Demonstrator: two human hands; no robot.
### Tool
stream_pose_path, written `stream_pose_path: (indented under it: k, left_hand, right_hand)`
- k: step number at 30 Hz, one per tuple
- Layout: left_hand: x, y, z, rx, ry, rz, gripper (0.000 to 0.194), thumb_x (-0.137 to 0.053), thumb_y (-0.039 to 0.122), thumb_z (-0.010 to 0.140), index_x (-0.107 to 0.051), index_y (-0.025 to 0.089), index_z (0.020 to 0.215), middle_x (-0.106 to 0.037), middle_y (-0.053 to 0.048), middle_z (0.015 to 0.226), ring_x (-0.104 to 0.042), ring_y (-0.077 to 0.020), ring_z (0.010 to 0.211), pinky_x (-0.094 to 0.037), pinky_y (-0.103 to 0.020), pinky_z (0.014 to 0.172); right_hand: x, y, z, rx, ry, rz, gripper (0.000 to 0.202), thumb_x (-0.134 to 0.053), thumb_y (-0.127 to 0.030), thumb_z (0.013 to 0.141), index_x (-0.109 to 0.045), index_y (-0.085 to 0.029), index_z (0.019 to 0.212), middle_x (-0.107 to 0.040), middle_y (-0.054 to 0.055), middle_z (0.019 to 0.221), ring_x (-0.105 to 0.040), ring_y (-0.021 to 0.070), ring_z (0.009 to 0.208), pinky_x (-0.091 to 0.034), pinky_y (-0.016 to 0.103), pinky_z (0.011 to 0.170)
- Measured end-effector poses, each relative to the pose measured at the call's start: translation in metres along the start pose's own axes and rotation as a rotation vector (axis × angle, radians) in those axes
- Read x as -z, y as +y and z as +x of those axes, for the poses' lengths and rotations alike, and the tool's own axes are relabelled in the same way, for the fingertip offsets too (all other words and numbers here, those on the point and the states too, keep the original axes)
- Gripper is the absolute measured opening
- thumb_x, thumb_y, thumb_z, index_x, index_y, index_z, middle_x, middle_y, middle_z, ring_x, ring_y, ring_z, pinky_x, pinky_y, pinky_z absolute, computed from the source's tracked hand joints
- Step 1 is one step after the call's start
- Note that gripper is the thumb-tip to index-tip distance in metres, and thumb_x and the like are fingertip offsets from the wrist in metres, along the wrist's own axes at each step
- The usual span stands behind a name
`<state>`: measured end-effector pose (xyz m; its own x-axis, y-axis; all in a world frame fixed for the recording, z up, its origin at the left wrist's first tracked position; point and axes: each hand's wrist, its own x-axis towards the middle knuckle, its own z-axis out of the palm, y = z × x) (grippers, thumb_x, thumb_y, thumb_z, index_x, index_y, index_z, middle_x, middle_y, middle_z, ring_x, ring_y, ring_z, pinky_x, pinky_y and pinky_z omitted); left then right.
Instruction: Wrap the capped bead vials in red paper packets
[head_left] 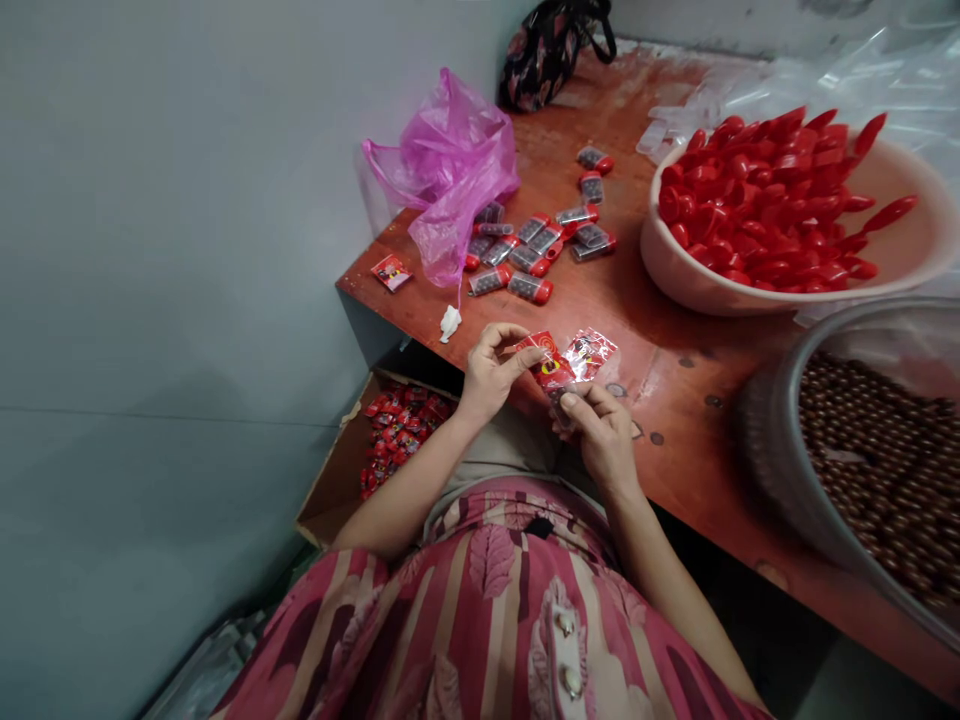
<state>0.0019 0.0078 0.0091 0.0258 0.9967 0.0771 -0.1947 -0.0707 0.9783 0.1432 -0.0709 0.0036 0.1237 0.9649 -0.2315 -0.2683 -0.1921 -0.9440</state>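
Note:
My left hand (491, 372) pinches the upper edge of a red printed wrapper (553, 370) between thumb and fingers. Just below it, my right hand (606, 432) grips a small see-through container (564, 408) with dark balls inside. The wrapper's lower end meets the container; whether it is around it or only against it, I cannot tell. Beside my right fingers, a shiny red-and-white wrapper (591, 352) lies on the table. Beyond my hands, several filled containers with red caps (530, 288) lie scattered on their sides.
A pink bowl (675, 285) of red plastic caps and a grey tub (780, 470) of brown balls stand at the right. A purple plastic bag (469, 150) lies on the red table (637, 320). Below its left edge, a cardboard box (330, 480) holds red wrapped pieces.

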Motion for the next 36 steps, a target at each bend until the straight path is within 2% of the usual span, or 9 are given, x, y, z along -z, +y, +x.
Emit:
stream_pose_path:
  k: [4,8,10,13,16,22,25,28,36]
  left_hand:
    - [-0.002,-0.001,0.002,-0.001,-0.035,0.087,0.026,-0.077,0.037,0.071,-0.062,0.016,0.076,-0.059,0.003,0.073,-0.056,-0.0087,0.066,-0.045,-0.022,0.066]
    - [-0.005,0.005,0.003,-0.153,-0.069,0.236,0.024,-0.073,0.038,0.075,-0.063,0.017,0.073,-0.060,0.000,0.079,-0.057,-0.0112,0.076,-0.046,-0.023,0.071]
    - [-0.004,0.010,0.005,-0.159,-0.180,0.267,0.023,-0.074,0.038,0.074,-0.067,0.017,0.077,-0.062,-0.002,0.086,-0.059,-0.0133,0.083,-0.047,-0.024,0.073]
    - [0.000,0.017,0.011,-0.014,-0.401,0.253,0.026,-0.078,0.036,0.071,-0.070,0.016,0.084,-0.065,-0.003,0.086,-0.060,-0.0140,0.080,-0.047,-0.025,0.073]
    - [0.003,0.022,0.016,0.023,-0.509,0.265,0.024,-0.078,0.034,0.070,-0.073,0.015,0.083,-0.068,-0.004,0.086,-0.062,-0.0149,0.079,-0.047,-0.026,0.076]
    - [-0.002,0.024,0.012,-0.077,-0.447,0.281,0.020,-0.073,0.035,0.075,-0.073,0.017,0.083,-0.068,-0.006,0.090,-0.062,-0.0170,0.086,-0.046,-0.028,0.081]
    - [-0.004,0.020,0.008,-0.005,-0.441,0.211,0.027,-0.077,0.035,0.070,-0.072,0.017,0.090,-0.067,-0.005,0.094,-0.062,-0.0178,0.089,-0.047,-0.029,0.083]
    - [-0.003,0.017,0.008,0.100,-0.486,0.201,0.031,-0.081,0.036,0.065,-0.070,0.015,0.086,-0.065,-0.003,0.084,-0.060,-0.0153,0.078,-0.047,-0.028,0.076]
    - [-0.003,0.024,0.009,0.044,-0.493,0.310,0.032,-0.074,0.044,0.072,-0.068,0.013,0.067,-0.060,0.000,0.064,-0.053,-0.0106,0.060,-0.043,-0.023,0.058]
  right_hand:
    - [-0.004,-0.001,0.001,-0.008,-0.030,0.049,0.020,-0.068,-0.037,0.078,-0.061,-0.019,0.081,-0.068,-0.001,0.069,-0.059,0.0084,0.051,-0.047,0.018,0.047]
    - [-0.004,0.000,0.003,0.012,-0.013,0.064,0.021,-0.069,-0.038,0.079,-0.062,-0.020,0.089,-0.067,-0.003,0.066,-0.059,0.0085,0.050,-0.048,0.019,0.048]
    - [-0.003,0.000,0.005,-0.010,-0.016,0.110,0.021,-0.069,-0.038,0.078,-0.062,-0.020,0.087,-0.067,-0.003,0.065,-0.058,0.0083,0.049,-0.048,0.018,0.047]
    - [0.001,-0.001,0.008,-0.042,-0.025,0.198,0.021,-0.070,-0.038,0.077,-0.063,-0.018,0.081,-0.069,-0.001,0.068,-0.058,0.0079,0.047,-0.046,0.018,0.043]
    - [0.003,-0.002,0.011,-0.055,-0.012,0.232,0.021,-0.070,-0.037,0.076,-0.064,-0.017,0.077,-0.068,0.000,0.065,-0.056,0.0073,0.044,-0.043,0.017,0.039]
    - [0.004,-0.004,0.012,-0.052,0.013,0.220,0.021,-0.070,-0.036,0.076,-0.064,-0.016,0.076,-0.068,0.001,0.065,-0.054,0.0063,0.042,-0.042,0.016,0.037]
    - [0.006,-0.004,0.012,-0.058,0.018,0.205,0.021,-0.070,-0.037,0.076,-0.064,-0.016,0.079,-0.068,0.001,0.066,-0.054,0.0070,0.043,-0.042,0.017,0.038]
    - [0.008,-0.004,0.012,-0.066,0.014,0.195,0.022,-0.071,-0.037,0.074,-0.063,-0.016,0.076,-0.068,0.001,0.065,-0.055,0.0077,0.043,-0.042,0.017,0.037]
    - [0.010,-0.011,0.013,-0.143,-0.039,0.220,0.024,-0.074,-0.036,0.069,-0.065,-0.015,0.072,-0.068,0.002,0.061,-0.051,0.0060,0.038,-0.038,0.015,0.033]
